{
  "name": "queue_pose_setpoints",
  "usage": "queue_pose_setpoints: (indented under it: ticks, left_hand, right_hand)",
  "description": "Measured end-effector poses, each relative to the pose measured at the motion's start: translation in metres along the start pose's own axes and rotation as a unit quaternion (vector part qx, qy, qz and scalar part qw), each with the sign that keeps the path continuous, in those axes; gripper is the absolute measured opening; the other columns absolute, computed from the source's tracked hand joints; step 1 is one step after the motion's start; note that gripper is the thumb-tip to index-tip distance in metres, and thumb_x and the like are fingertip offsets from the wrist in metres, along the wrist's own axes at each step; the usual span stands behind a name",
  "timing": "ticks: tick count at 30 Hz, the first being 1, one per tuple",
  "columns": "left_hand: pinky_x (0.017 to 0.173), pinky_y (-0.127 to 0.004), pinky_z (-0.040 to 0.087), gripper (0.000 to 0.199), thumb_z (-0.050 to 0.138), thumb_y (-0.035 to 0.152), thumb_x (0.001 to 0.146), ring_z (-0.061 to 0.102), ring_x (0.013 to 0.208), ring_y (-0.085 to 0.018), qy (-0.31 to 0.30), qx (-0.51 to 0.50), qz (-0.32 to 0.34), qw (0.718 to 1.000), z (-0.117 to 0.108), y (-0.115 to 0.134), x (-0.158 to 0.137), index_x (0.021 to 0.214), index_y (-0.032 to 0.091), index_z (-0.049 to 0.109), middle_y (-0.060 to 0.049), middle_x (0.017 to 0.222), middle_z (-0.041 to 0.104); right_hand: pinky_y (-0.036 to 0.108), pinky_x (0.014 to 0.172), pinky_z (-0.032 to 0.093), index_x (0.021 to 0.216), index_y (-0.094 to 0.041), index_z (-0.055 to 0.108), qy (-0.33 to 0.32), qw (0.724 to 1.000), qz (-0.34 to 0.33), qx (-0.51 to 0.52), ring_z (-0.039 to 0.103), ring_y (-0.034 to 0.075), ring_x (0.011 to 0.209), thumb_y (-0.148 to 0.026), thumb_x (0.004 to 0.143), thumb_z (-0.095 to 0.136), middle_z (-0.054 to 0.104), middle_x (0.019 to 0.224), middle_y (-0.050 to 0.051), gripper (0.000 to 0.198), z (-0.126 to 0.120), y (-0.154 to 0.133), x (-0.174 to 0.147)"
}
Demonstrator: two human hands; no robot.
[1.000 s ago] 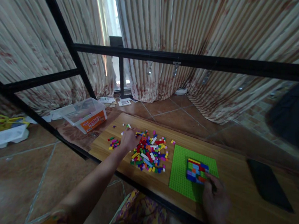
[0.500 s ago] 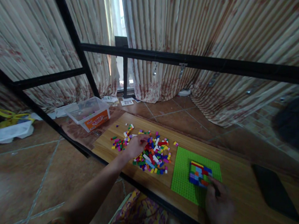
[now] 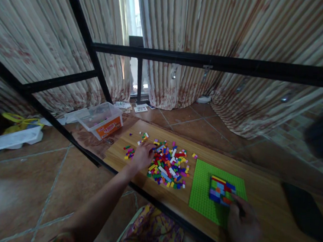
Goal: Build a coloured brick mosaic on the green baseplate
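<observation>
Loose building bricks (image 3: 172, 164) in many colours lie in a pile on the wooden table. At the left side of the pile is my left hand (image 3: 143, 157), its fingers bent together; whatever is between the fingertips is too small to make out. A green baseplate (image 3: 200, 193) lies right of the pile. On it sits a compact block of joined bricks (image 3: 220, 191) in blue, red, yellow, green and orange. My right hand (image 3: 244, 226) is at the block's lower right edge, index finger stretched out onto it and a gap below that finger; the other fingers are partly hidden.
A clear plastic box (image 3: 102, 120) with an orange label stands on the floor beyond the table's left end. A dark flat object (image 3: 305, 210) lies on the table at right. Black metal bars (image 3: 189, 58) cross in front of the curtains (image 3: 168, 28).
My left hand has shifted left over the pile, uncovering bricks at its middle and a light blue one. My right hand stays at the brick block. The whole view has shifted slightly.
</observation>
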State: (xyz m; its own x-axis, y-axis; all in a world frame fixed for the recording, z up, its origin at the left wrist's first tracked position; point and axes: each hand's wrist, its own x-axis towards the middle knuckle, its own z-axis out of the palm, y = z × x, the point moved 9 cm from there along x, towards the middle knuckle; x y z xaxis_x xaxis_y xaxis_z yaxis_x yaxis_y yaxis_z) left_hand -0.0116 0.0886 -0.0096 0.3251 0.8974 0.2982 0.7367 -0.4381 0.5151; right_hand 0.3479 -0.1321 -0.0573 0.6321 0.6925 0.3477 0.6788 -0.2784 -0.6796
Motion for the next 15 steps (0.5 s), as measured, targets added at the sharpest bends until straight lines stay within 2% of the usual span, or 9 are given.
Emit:
queue_pose_setpoints:
  ticks: [6, 11, 15]
  left_hand:
    - [0.099, -0.040, 0.044, 0.023, 0.061, 0.020, 0.079, 0.063, 0.098, -0.025, -0.070, 0.071, 0.004, 0.995, 0.017, 0.024, 0.022, 0.100, 0.020, 0.070, -0.009, 0.098, 0.072]
    - [0.090, -0.036, 0.047, 0.025, 0.066, 0.026, 0.072, 0.066, 0.091, -0.025, -0.130, 0.106, -0.027, 0.986, 0.027, 0.018, 0.039, 0.097, 0.021, 0.072, -0.008, 0.089, 0.073]
    - [0.072, -0.029, 0.047, 0.017, 0.069, 0.033, 0.067, 0.067, 0.078, -0.023, -0.183, 0.110, -0.042, 0.976, 0.036, 0.011, 0.046, 0.079, 0.021, 0.073, -0.005, 0.077, 0.073]
  right_hand:
    - [0.044, 0.083, 0.048, 0.102, -0.015, 0.069, 0.007, 1.000, -0.009, -0.015, 0.063, 0.031, 0.093, -0.040, 0.082, 0.045, 0.068, 0.104, 0.015, 0.040, -0.002, -0.002, 0.000]
    - [0.043, 0.080, 0.048, 0.101, -0.016, 0.069, -0.002, 1.000, 0.003, -0.017, 0.063, 0.031, 0.092, -0.040, 0.082, 0.045, 0.068, 0.105, 0.015, 0.039, 0.000, 0.000, 0.001]
    - [0.043, 0.081, 0.048, 0.101, -0.016, 0.069, 0.005, 1.000, 0.007, -0.017, 0.063, 0.030, 0.094, -0.039, 0.081, 0.045, 0.068, 0.105, 0.014, 0.039, -0.001, -0.001, 0.001]
